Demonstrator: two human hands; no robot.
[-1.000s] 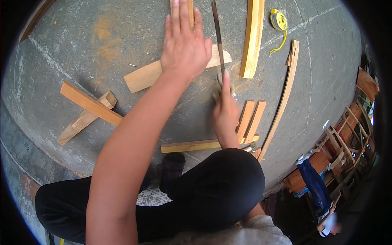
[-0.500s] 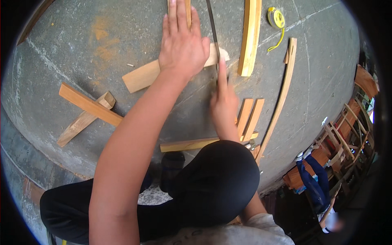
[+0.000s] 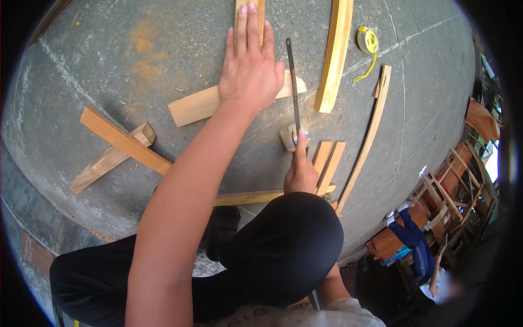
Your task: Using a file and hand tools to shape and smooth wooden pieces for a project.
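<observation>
Left hand (image 3: 251, 82) flat on wooden strip (image 3: 260, 15), right hand (image 3: 301, 173) grasping thin dark tool (image 3: 294, 84)

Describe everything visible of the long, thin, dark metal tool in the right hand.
The long, thin, dark tool looks metal: a straight, narrow strip with a rounded far tip. The bare right hand grips its near end, index finger extended along it, hiding any handle. It points away from the person, leaning slightly left, and in view crosses the pale, flat wooden board on the floor; whether tool and board touch is unclear.
</observation>
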